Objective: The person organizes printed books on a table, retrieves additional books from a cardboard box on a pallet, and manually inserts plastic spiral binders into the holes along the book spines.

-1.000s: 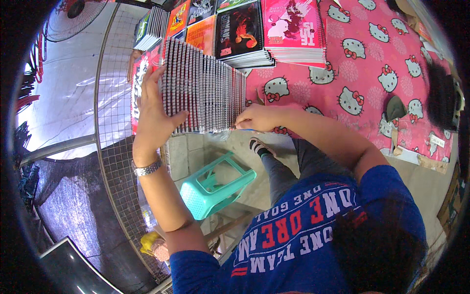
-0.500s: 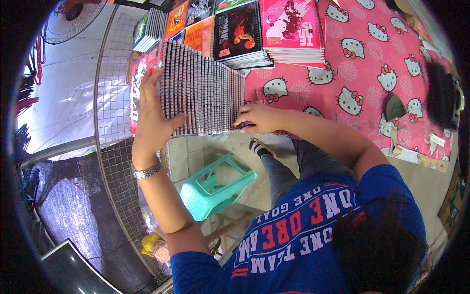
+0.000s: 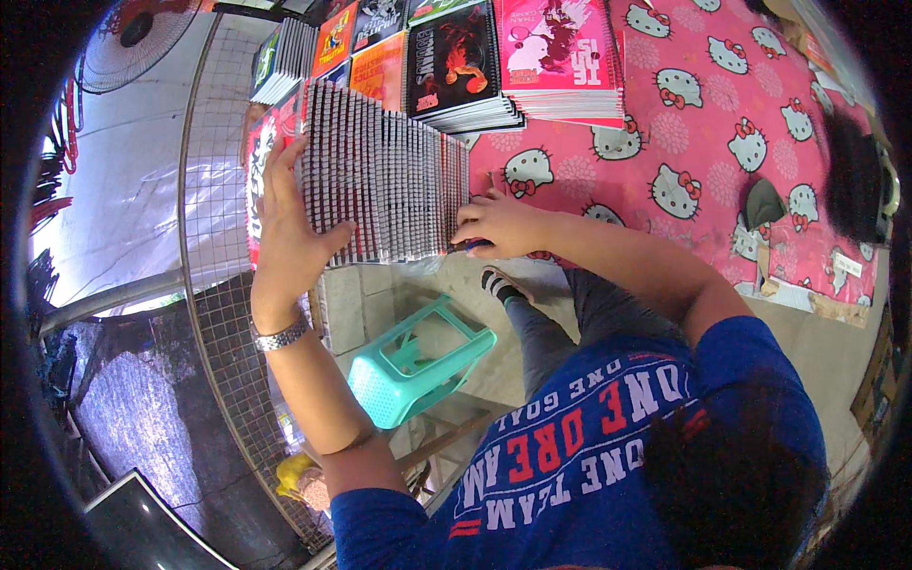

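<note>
A long row of spiral-bound notebooks (image 3: 385, 176) is packed together, with the wire coils facing up and toward me. My left hand (image 3: 288, 228) rests at its left end, fingers stretched over the red cover (image 3: 269, 142) and thumb spread across the coils. At the right end of the row, the fingers of my right hand (image 3: 496, 226) are bent against the last notebooks. A small dark blue object (image 3: 477, 244) shows under those fingers; its kind is mostly hidden.
Behind the row lie stacks of notebooks, including black (image 3: 454, 62) and pink (image 3: 560, 57) covers. A pink patterned cloth (image 3: 646, 161) covers the table. A turquoise plastic stool (image 3: 418, 361) lies tipped on the floor. Wire mesh (image 3: 223, 180) and a fan (image 3: 138, 38) are at the left.
The whole view has shifted slightly, so the table and notebooks appear a little further left. The right fingers have moved slightly at the end of the row; the left hand keeps its place.
</note>
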`<state>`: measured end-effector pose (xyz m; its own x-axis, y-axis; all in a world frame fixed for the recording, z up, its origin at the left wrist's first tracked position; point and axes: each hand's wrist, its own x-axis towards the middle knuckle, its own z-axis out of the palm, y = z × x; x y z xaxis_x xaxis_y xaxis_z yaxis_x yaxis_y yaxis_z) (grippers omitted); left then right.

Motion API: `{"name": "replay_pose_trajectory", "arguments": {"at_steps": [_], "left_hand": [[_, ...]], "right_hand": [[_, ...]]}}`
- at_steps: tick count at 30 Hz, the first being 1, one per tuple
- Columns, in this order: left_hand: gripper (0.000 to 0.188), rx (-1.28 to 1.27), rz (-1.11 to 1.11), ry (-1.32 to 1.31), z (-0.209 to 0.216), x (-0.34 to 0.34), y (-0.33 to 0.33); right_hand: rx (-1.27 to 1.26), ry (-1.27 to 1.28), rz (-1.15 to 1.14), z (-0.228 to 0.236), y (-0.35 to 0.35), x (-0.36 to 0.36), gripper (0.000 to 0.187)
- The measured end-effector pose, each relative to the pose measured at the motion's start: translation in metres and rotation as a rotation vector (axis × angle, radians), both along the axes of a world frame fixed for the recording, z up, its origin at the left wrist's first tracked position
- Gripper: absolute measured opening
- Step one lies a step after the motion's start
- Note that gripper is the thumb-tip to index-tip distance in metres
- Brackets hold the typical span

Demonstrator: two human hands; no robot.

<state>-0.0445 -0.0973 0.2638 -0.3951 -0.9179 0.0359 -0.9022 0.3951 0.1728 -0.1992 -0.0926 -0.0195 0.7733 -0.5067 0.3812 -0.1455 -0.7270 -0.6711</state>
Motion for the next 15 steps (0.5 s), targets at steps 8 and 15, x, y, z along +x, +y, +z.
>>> {"name": "replay_pose_trajectory", "arguments": {"at_steps": [8,15], "left_hand": [[0.095,-0.034,-0.022,-0.010,0.001,-0.006,-0.001],[0.094,0.006,-0.004,0.025,-0.001,0.001,-0.001]], "right_hand": [[0.414,-0.102,0.089,-0.022,-0.004,0.006,0.031],[-0.018,-0.105,-0.141,-0.002,0.011,0.000,0.026]]}}
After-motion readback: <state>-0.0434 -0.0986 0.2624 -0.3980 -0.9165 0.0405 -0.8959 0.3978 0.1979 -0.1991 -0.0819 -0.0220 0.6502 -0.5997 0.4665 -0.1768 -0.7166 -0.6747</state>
